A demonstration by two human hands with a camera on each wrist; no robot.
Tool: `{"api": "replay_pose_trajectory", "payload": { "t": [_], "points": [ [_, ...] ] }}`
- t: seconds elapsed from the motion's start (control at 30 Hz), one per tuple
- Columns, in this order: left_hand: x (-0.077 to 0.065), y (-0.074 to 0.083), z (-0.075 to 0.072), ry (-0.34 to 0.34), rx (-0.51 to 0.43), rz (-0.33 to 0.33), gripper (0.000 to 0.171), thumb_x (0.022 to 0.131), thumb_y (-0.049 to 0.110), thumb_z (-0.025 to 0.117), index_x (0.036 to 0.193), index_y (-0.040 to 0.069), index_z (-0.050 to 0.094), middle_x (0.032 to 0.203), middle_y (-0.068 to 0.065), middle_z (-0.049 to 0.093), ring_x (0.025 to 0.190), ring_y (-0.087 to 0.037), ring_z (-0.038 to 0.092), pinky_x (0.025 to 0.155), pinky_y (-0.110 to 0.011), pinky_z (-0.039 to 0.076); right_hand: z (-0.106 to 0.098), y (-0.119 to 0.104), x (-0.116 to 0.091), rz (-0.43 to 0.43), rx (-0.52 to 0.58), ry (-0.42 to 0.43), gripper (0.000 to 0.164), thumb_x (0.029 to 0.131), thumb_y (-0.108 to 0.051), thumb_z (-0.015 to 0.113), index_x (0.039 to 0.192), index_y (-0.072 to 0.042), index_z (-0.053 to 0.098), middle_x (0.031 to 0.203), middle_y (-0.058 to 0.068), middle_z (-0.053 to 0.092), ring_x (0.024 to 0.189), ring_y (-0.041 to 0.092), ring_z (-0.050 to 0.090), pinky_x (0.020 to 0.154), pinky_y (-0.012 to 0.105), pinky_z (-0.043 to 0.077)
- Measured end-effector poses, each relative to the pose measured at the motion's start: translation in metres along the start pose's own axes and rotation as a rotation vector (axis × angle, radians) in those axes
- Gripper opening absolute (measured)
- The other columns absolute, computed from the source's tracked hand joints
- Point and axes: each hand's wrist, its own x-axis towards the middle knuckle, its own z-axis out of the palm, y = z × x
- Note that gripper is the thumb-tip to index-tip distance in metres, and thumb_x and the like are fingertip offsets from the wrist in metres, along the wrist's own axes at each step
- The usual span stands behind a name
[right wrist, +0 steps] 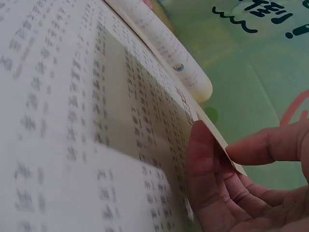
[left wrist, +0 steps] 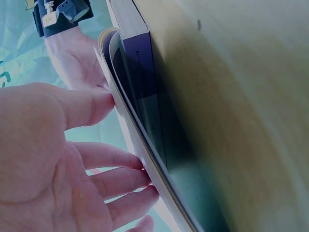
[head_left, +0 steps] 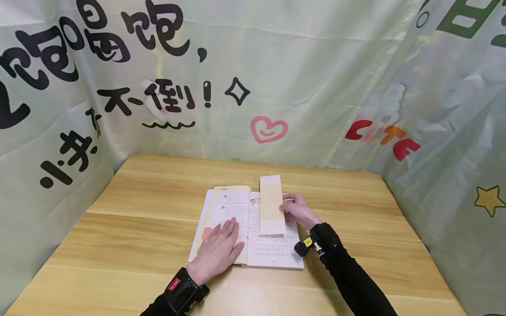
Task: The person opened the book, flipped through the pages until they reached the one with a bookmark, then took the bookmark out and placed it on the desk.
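An open book [head_left: 274, 254] lies on the table, with printed text on both pages. My left hand [head_left: 218, 251] rests on the left page, its fingers straight. In the left wrist view, the left hand's fingers [left wrist: 113, 181] lie against the page above the book's thick, curved page edges. Over the right page is a bookmark-like strip of card [head_left: 271, 204], beige with whitish ends. My right hand [head_left: 301, 211] pinches its right edge between thumb and fingers. In the right wrist view, the right hand [right wrist: 270, 179] holds the card nearly edge-on, with a shadow on the page.
The book sits on a wooden table [head_left: 130, 228] that reaches out on both sides. Behind it and at the sides hangs a pale green printed cloth [head_left: 316, 87]. Each wrist wears a black strap with a camera [head_left: 302, 249].
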Motion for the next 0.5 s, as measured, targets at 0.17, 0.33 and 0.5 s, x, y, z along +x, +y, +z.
{"api": "replay_pose_trajectory", "payload": {
  "t": [0.17, 0.33, 0.5],
  "points": [
    [0.0, -0.001, 0.0, 0.0, 0.003, 0.0, 0.055, 0.099, 0.031, 0.047, 0.135, -0.011, 0.048, 0.142, -0.026, 0.044, 0.131, -0.036, 0.04, 0.11, -0.052, 0.033, -0.016, 0.002, -0.002, -0.014, 0.012, -0.015, 0.054, 0.084, 0.008, 0.051, 0.135, 0.016, 0.035, 0.088, 0.009, 0.058, 0.07, 0.014, 0.057, 0.059, 0.024, 0.054],
    [0.0, -0.001, 0.001, 0.008, 0.002, 0.003, 0.055, 0.099, 0.032, 0.048, 0.134, -0.011, 0.049, 0.142, -0.026, 0.044, 0.13, -0.036, 0.04, 0.109, -0.052, 0.034, -0.032, 0.003, -0.005, -0.022, 0.028, -0.043, 0.054, 0.086, 0.008, 0.049, 0.136, 0.017, 0.032, 0.087, 0.008, 0.058, 0.07, 0.013, 0.058, 0.062, 0.025, 0.055],
    [-0.001, -0.001, 0.002, 0.018, 0.01, 0.009, 0.055, 0.099, 0.032, 0.049, 0.133, -0.011, 0.05, 0.141, -0.026, 0.046, 0.13, -0.036, 0.041, 0.108, -0.051, 0.035, -0.047, 0.003, -0.008, -0.021, 0.033, -0.046, 0.054, 0.088, 0.006, 0.05, 0.137, 0.017, 0.029, 0.089, 0.005, 0.056, 0.072, 0.011, 0.056, 0.064, 0.024, 0.054]
  ]
}}
